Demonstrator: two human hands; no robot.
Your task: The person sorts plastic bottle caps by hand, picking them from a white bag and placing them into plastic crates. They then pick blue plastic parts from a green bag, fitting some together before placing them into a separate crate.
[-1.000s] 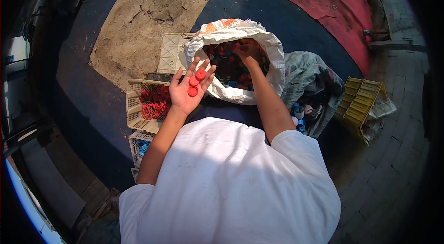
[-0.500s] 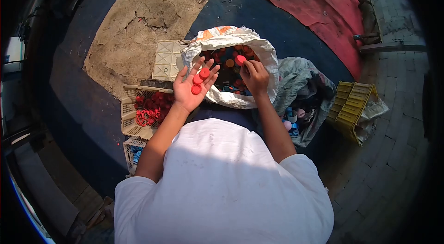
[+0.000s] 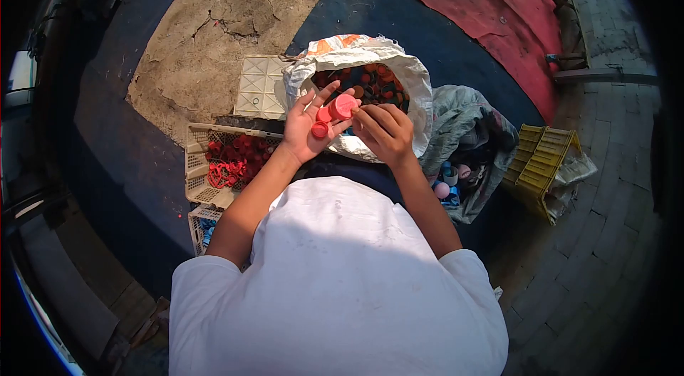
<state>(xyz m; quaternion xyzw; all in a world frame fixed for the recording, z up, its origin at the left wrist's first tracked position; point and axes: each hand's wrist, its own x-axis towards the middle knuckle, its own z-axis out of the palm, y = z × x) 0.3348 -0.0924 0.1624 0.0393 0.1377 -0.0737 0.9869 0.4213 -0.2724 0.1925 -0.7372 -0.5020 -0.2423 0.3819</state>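
My left hand [image 3: 302, 135] is palm up over the near left rim of a white woven sack [image 3: 421, 102], fingers spread. Small red bottle caps [image 3: 320, 131] rest on its palm and fingers. A larger, pinkish-red cap [image 3: 344, 107] is pinched between the thumb and fingertips of my right hand [image 3: 388, 135], right over the left palm, and it partly covers the small caps there. Inside the sack lie many loose caps [image 3: 381, 80], mostly red and orange.
At left, a cream crate [image 3: 196, 162] holds red caps and rings; a smaller crate [image 3: 197, 233] below it holds blue pieces. A grey-green sack [image 3: 456, 105] with mixed caps stands on the right, beside a yellow crate [image 3: 539, 162]. Behind the left hand lies a cream plastic panel [image 3: 260, 84].
My right hand has moved left and toward me from over the sack opening, bringing the red cap to my left palm. My left hand has shifted slightly right.
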